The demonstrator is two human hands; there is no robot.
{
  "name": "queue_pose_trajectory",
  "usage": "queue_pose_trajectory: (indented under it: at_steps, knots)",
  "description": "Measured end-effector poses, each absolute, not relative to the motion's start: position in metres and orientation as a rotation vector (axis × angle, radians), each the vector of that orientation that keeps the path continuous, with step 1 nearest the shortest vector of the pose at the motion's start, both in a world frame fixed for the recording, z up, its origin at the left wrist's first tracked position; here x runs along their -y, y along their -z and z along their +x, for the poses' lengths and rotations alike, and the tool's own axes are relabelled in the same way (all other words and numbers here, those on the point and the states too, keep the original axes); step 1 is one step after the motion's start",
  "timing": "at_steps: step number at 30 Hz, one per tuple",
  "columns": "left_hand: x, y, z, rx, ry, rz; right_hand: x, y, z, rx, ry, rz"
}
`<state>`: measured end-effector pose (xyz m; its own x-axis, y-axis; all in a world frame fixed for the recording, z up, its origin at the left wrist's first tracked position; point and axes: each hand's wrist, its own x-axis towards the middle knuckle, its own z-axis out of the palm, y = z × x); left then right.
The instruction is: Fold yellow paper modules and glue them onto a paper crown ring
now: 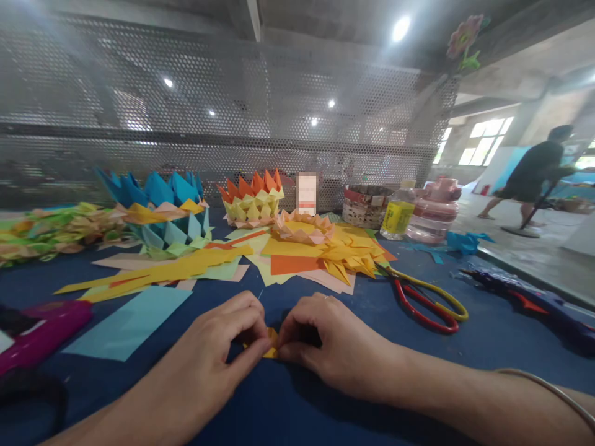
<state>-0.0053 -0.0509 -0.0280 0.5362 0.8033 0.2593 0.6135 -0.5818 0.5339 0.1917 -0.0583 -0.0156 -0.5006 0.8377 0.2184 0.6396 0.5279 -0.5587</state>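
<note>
Both of my hands meet over the near middle of the blue table. Between the fingertips is a small folded piece of yellow paper (271, 344), mostly covered by the fingers. My left hand (223, 341) pinches it from the left, thumb against the fingers. From the other side my right hand (332, 341) pinches it too, with a bracelet on that wrist. Ahead of the hands lie an orange paper sheet (297, 265) and a pile of folded yellow paper pieces (356, 251). A light blue paper sheet (132, 323) rests left of my left hand.
Scissors (430, 300) with red and yellow handles lie at right, near a dark blue tool (530, 300). Behind stand a blue paper piece (167, 214), an orange-yellow one (253, 201), a bottle (397, 214) and a pink jar (433, 214). A magenta object (51, 331) sits left. A person (534, 170) walks beyond.
</note>
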Motion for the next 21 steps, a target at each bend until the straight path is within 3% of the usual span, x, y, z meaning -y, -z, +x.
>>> queue_pose_trajectory:
  at_steps: [21]
  knots:
    - [0.056, 0.028, -0.016, -1.177, -0.761, 2.492, 0.059, 0.019, 0.194, 2.364, -0.492, -1.115]
